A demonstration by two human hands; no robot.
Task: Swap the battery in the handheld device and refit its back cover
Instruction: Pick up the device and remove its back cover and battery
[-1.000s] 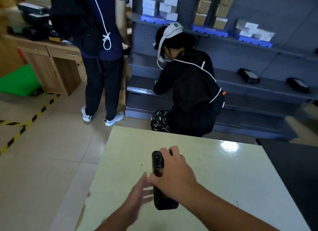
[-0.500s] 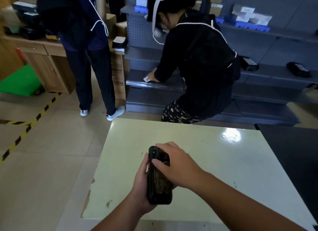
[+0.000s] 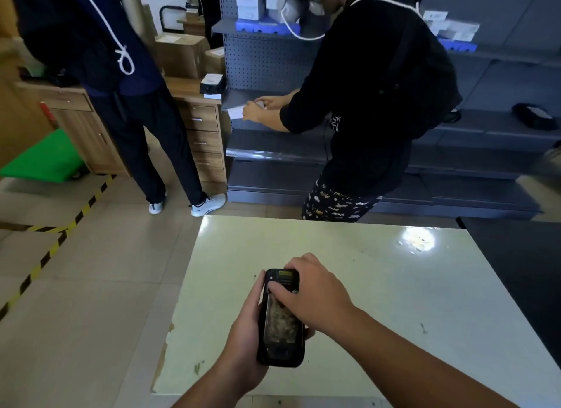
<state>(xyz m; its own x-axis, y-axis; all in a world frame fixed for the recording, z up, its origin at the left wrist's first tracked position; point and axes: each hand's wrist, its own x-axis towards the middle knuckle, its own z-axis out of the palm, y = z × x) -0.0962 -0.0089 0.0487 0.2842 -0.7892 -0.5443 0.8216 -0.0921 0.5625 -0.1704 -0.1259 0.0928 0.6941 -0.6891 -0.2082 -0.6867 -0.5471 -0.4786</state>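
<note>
Handheld device [image 3: 280,322] held above near edge of table [image 3: 379,286], long axis pointing away from me. My left hand [image 3: 247,331] grip clamped round its left side and underside. My right hand [image 3: 312,289] comes from right, fingertips [image 3: 274,289] pressing its upper face. Cover state unclear.

A pale table [image 3: 379,286], glossy and scuffed; its near-left edge is chipped.

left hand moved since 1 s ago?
Yes. The left hand was open beside the handheld device, not gripping; now it cups the device from the left, held over the table near its left edge.
</note>
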